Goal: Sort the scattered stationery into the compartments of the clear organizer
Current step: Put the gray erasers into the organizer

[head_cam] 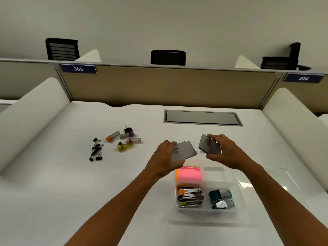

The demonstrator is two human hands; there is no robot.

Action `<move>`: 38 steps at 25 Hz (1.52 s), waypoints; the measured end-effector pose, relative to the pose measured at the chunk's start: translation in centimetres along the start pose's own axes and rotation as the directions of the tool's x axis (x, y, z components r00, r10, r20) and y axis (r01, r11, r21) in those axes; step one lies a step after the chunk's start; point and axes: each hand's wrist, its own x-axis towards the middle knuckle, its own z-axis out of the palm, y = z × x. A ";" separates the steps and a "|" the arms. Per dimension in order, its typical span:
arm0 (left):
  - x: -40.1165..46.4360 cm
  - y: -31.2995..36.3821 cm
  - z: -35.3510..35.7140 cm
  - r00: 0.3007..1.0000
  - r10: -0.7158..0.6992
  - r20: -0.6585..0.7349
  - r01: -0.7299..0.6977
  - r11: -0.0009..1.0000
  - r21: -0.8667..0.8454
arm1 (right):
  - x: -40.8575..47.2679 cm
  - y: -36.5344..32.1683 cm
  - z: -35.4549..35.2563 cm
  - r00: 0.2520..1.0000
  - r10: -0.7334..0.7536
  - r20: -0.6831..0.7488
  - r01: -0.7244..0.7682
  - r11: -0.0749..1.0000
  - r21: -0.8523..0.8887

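My left hand (164,158) grips a flat grey card-like box (184,151) above the far end of the clear organizer (238,181). My right hand (222,150) grips a second grey box (206,144), tilted on edge, just right of the first. In the organizer lie pink sticky notes (189,175), several staplers (190,197) and teal correction tapes (221,198). Left on the desk sit several highlighters (124,139) and a pile of black binder clips (96,150).
The white desk (71,183) has curved white side dividers and a tan back panel. A grey cable-hatch (202,117) is set into the desk behind my hands. Black chairs stand beyond the panel.
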 end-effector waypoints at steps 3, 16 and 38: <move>1.0 1.4 1.1 0.999 0.016 0.029 -0.017 0.999 0.040 | -0.9 2.0 -0.8 0.999 0.036 -0.027 -0.036 0.999 0.011; 4.9 5.9 8.7 0.945 0.050 0.324 -0.145 0.950 0.277 | -4.2 7.6 -2.8 0.980 0.171 -0.101 -0.163 0.983 0.081; 6.3 5.4 13.3 0.977 -0.016 0.214 0.045 0.991 -0.129 | -4.4 9.6 1.0 0.979 0.190 0.073 -0.196 0.977 0.084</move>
